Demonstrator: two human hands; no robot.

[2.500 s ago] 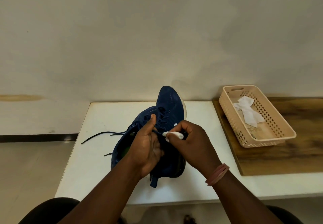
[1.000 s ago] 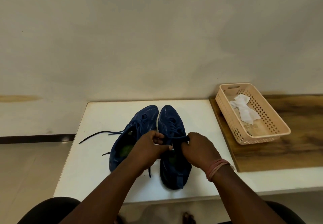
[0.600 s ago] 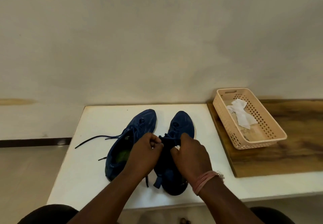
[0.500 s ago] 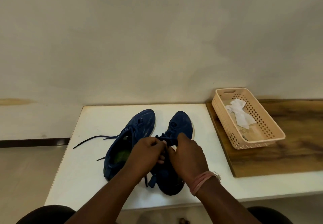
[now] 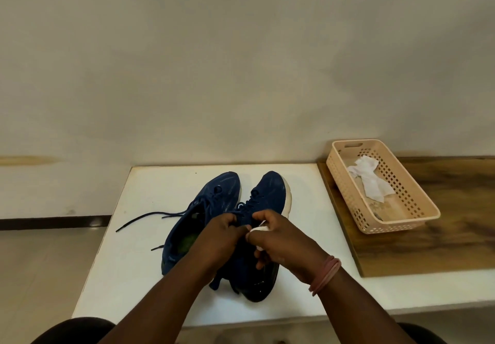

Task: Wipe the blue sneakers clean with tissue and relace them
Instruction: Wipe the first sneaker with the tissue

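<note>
Both hands are bunched together over the right-hand sneaker (image 5: 270,196) — dark blue knit upper, white sole edge showing along its far side, toe pointing away from the person. The left hand (image 5: 217,239) has its fingers curled in at the lacing area, apparently pinching the lace, though the grip itself is hidden behind the knuckles. The right hand (image 5: 278,239) is curled too, with a small wad of white tissue (image 5: 258,229) tucked under its fingers and pressed close to the shoe's tongue.

Just left of the hands lies the second sneaker (image 5: 198,217), same dark blue, its opening showing a greenish insole. Its laces (image 5: 150,216) are loose, trailing out to the left across the white table (image 5: 144,276).

Well off to the right of the right hand, a beige plastic basket (image 5: 401,217) sits on a wooden board (image 5: 442,244) — crumpled white tissue (image 5: 368,180) lies inside it. A pinkish band (image 5: 325,274) circles the right wrist.
</note>
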